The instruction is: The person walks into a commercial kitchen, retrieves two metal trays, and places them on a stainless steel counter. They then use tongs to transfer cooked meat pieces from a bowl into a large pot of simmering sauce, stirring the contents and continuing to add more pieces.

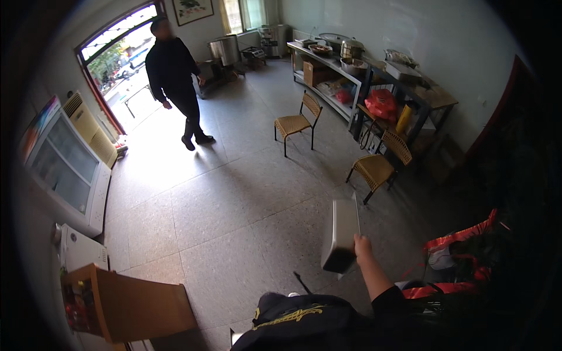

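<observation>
My right hand grips the rim of a deep rectangular metal food pan. The pan is turned on its side and held off the floor, with its outer base facing left. Its far wall catches light, while the near end is dark. My left hand is out of view. Below me shows my black shirt with a yellow print. Beyond the pan stands a woven chair with dark metal legs, apart from the pan.
A person in dark clothes stands near the open doorway. Another woven chair stands mid-floor. A metal worktable with pots lines the far wall. Left are a glass-door display fridge and a wooden cabinet; red-ribboned plants stand right.
</observation>
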A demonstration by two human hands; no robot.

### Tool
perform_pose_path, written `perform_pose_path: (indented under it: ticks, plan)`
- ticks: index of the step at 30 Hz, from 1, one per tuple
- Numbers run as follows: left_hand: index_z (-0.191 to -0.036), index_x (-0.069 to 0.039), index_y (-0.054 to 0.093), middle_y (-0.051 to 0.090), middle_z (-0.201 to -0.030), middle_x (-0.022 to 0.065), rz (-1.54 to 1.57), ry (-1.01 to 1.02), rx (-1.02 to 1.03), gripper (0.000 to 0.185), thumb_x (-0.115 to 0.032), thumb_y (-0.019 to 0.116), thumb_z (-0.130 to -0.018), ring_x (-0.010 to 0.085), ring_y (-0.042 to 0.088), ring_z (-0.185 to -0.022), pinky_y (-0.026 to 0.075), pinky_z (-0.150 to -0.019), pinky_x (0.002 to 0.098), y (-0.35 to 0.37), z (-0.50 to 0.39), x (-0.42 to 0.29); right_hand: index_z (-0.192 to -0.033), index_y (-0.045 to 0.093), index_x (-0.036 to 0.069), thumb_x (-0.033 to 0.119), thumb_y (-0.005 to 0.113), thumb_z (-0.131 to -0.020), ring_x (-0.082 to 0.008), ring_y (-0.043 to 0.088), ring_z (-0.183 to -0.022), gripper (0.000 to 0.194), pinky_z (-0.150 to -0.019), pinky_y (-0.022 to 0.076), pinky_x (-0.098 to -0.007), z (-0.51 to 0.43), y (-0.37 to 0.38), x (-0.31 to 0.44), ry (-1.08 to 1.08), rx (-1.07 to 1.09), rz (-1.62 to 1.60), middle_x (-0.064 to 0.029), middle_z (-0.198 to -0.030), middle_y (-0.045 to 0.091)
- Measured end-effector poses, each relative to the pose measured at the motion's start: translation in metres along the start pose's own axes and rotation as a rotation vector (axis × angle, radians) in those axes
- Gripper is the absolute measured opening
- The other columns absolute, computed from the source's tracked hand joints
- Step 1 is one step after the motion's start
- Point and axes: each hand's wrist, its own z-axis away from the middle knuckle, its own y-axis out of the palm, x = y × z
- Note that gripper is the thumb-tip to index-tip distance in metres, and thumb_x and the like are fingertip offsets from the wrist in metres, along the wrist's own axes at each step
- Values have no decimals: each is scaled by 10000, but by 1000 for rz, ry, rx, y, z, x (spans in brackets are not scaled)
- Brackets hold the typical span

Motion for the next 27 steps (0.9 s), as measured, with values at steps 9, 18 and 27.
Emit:
perform_pose_path:
  ticks: [9,18,27]
  plan:
    - [-1085,7,630,624,-1101,274,-12,137,-61,452,-344,366,-978,449,580,-1066,482,-877,515,-177,-169,-123,-1411,382,-26,337,706,-855,-289,350,-1358,739,-1033,364,-400,-84,24,90,-317,248,-689,-150,-1458,406]
    - [-1122,-20,626,632,-1106,262,5,161,-95,586,-498,311,-994,431,595,-1058,473,-887,521,-358,-369,-281,-1171,582,-52,344,766,-753,-359,604,-1064,605,-848,485,-407,-207,89,130,167,-280,112,-201,-1171,625]
    - [-1103,-14,606,631,-1102,256,14,264,-209,592,-500,283,-1002,431,594,-1046,474,-880,516,-500,-446,-433,-1125,592,-65,167,800,-741,-261,628,-918,495,-762,506,-383,-238,123,109,167,-405,-737,-147,-1027,645]
